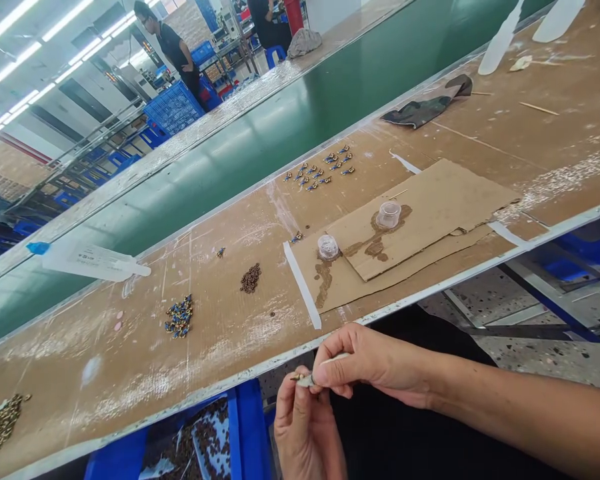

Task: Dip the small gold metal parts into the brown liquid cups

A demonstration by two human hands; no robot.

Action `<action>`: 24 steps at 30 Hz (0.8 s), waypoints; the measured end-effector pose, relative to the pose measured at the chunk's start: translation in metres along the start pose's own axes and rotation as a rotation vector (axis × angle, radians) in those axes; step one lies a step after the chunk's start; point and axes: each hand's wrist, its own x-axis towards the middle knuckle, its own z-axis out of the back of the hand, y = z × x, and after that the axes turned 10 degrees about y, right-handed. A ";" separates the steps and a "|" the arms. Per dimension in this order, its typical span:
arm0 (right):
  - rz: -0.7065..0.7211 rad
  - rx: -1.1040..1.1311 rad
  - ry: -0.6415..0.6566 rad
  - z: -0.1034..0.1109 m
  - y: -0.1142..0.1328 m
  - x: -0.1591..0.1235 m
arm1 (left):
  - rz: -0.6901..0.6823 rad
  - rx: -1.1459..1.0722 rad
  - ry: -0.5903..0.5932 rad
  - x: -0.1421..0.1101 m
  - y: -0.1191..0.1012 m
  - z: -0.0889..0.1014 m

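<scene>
My left hand (307, 427) and my right hand (360, 363) meet in front of the table's near edge, fingertips pinched together. Between the left thumb and forefinger is a tiny brownish-gold piece (296, 377), too small to name. Pale grey-white material shows at the left thumb tip and along the right thumb; whether it is held or worn I cannot tell. The right fingers are closed against the left ones, and what they grip is hidden. Closest on the table are a cardboard sheet (450, 200) and a small pile of brown rings (251, 278).
Blue-and-gold small parts lie in a heap (179, 317) and in spaced rows (325, 167). Two clear cups (329, 247) stand by wet stains. A white squeeze bottle (93, 261) lies left. A blue bin (247, 427) sits below the edge. A green conveyor belt (260, 140) runs behind.
</scene>
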 end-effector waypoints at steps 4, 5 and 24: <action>-0.019 -0.023 -0.010 -0.004 0.001 0.001 | -0.086 0.039 0.132 -0.001 -0.002 -0.003; -0.024 -0.022 -0.005 -0.004 0.002 0.001 | -0.101 0.047 0.144 -0.001 -0.004 -0.005; -0.038 0.063 0.049 -0.005 0.000 0.003 | -0.233 0.154 0.264 -0.001 -0.009 -0.009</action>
